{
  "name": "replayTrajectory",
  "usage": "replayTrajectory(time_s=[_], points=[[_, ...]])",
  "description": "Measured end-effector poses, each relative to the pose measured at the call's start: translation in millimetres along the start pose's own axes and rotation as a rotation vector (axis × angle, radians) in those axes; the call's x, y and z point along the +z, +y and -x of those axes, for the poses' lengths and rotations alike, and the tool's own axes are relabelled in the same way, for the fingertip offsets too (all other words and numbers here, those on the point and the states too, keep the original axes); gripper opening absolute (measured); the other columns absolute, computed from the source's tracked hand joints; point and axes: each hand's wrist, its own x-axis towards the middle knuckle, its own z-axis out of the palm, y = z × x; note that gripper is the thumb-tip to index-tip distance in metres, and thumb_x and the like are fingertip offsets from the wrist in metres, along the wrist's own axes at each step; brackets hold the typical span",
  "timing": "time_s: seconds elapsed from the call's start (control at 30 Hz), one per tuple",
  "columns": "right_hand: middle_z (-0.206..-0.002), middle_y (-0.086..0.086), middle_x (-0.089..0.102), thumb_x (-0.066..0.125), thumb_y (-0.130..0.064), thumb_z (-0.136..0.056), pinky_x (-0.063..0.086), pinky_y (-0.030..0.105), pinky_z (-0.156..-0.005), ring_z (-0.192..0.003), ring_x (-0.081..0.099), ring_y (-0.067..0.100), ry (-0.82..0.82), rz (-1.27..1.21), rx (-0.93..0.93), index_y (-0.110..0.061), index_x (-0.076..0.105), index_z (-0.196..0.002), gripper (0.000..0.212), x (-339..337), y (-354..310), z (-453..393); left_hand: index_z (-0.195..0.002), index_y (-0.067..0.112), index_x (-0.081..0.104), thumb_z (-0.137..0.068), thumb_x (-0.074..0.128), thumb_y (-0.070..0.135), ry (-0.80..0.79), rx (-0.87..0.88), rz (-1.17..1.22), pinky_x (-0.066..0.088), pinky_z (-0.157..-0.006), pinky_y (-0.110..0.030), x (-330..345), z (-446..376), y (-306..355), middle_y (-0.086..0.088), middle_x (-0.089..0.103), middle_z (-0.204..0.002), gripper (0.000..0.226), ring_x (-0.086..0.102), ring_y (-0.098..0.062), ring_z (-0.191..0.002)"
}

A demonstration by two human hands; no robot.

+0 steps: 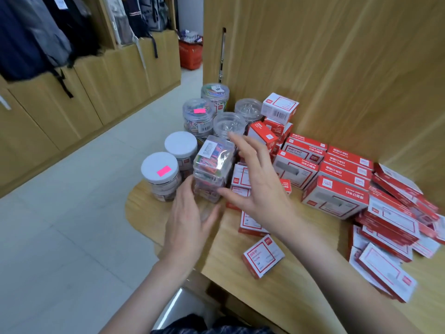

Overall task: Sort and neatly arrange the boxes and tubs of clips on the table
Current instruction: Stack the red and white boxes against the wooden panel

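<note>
Both open with fingers spread: left hand and right hand flanking stacked clear boxes of coloured clips on wooden table, beside white-lidded tubs.

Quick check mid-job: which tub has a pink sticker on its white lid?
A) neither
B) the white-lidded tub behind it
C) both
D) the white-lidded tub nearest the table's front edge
D: the nearer white-lidded tub carries the pink sticker; the farther white-lidded tub has a plain lid.
</note>
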Motion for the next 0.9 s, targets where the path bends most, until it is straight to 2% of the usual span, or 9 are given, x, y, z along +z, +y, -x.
replayTrajectory(time_s=[0.07, 0.13, 0.2, 0.3, 0.37, 0.47, 0.6, 0.77, 0.9], points=[[-0.139, 0.006, 0.027, 0.069, -0.041, -0.073, 0.04, 0.039, -0.099, -0.116, 0.045, 0.019, 0.001, 0.082, -0.038, -0.035, 0.025, -0.139, 0.079, 7.3, -2.0, -8.0, -0.136, -0.002, 0.034, -0.075, 0.069, 0.027, 0.005, -0.033, 0.008, 0.028, -0.095, -0.017, 3.7, -4.4, 5.6, -0.016, 0.046, -0.135, 0.076, 0.045, -0.024, -0.123], [-0.139, 0.008, 0.029, 0.065, -0.047, -0.073, 0.04, 0.043, -0.096, -0.113, 0.047, 0.025, 0.001, 0.183, -0.05, -0.031, 0.036, -0.133, 0.068, 15.1, -0.5, -13.7, -0.136, -0.002, 0.035, -0.072, 0.074, 0.016, 0.014, -0.04, -0.002, 0.032, -0.094, -0.022, 7.7, -9.2, 6.0, -0.016, 0.048, -0.134, 0.077, 0.049, -0.03, -0.121], [-0.137, 0.009, 0.031, 0.066, -0.044, -0.074, 0.04, 0.044, -0.096, -0.113, 0.048, 0.027, -0.01, 0.169, -0.013, -0.026, 0.044, -0.125, 0.058, 19.7, 2.1, -17.4, -0.132, -0.001, 0.038, -0.072, 0.075, 0.013, 0.035, -0.034, -0.009, 0.035, -0.091, -0.025, 9.4, -13.8, 5.8, -0.015, 0.052, -0.128, 0.072, 0.051, -0.03, -0.116], [-0.131, 0.007, 0.032, 0.072, -0.035, -0.074, 0.043, 0.041, -0.095, -0.102, 0.051, 0.02, -0.035, 0.047, 0.024, -0.022, 0.05, -0.12, 0.052, 16.8, 5.3, -21.8, -0.128, -0.001, 0.042, -0.074, 0.073, 0.017, 0.048, -0.047, -0.018, 0.038, -0.088, -0.026, 9.9, -15.7, 6.5, -0.014, 0.056, -0.121, 0.065, 0.054, -0.029, -0.111], [-0.127, 0.006, 0.033, 0.073, -0.037, -0.073, 0.043, 0.042, -0.092, -0.097, 0.05, 0.017, -0.041, 0.041, 0.023, -0.021, 0.051, -0.118, 0.053, 12.2, 5.5, -23.6, -0.127, -0.001, 0.043, -0.074, 0.073, 0.018, 0.049, -0.053, -0.024, 0.039, -0.085, -0.027, 9.4, -14.2, 5.6, -0.014, 0.058, -0.119, 0.063, 0.056, -0.03, -0.109], [-0.123, 0.002, 0.033, 0.067, -0.049, -0.069, 0.042, 0.048, -0.089, -0.094, 0.051, 0.015, -0.043, 0.097, 0.024, -0.028, 0.048, -0.116, 0.055, 10.5, 3.1, -21.9, -0.126, 0.003, 0.044, -0.073, 0.074, 0.017, 0.052, -0.057, -0.026, 0.04, -0.081, -0.026, 3.5, -10.1, 3.0, -0.01, 0.06, -0.115, 0.063, 0.058, -0.029, -0.104], [-0.124, 0.0, 0.034, 0.066, -0.056, -0.066, 0.029, 0.037, -0.088, -0.09, 0.043, 0.005, -0.044, 0.187, 0.011, -0.033, 0.043, -0.115, 0.059, 15.1, 0.4, -14.4, -0.124, 0.002, 0.046, -0.072, 0.07, 0.024, 0.054, -0.08, -0.021, 0.04, -0.081, -0.026, -8.7, 1.7, -3.4, -0.01, 0.06, -0.112, 0.061, 0.058, -0.03, -0.102], [-0.127, 0.002, 0.034, 0.063, -0.061, -0.065, 0.022, 0.035, -0.097, -0.098, 0.043, 0.005, -0.068, 0.23, -0.019, -0.033, 0.04, -0.118, 0.065, 16.0, -0.2, -15.8, -0.125, 0.004, 0.046, -0.071, 0.059, 0.046, 0.084, -0.062, -0.034, 0.033, -0.091, -0.023, -11.4, 6.3, 2.4, -0.008, 0.054, -0.117, 0.069, 0.049, -0.025, -0.109], [-0.129, 0.003, 0.035, 0.072, -0.05, -0.062, 0.016, 0.036, -0.102, -0.1, 0.036, 0.004, -0.105, 0.282, -0.068, -0.026, 0.044, -0.122, 0.07, 7.7, 1.2, -14.1, -0.118, 0.007, 0.053, -0.074, 0.055, 0.048, 0.123, -0.083, -0.02, 0.04, -0.087, -0.028, -10.2, 2.9, 3.4, -0.005, 0.057, -0.11, 0.06, 0.055, -0.026, -0.103]])
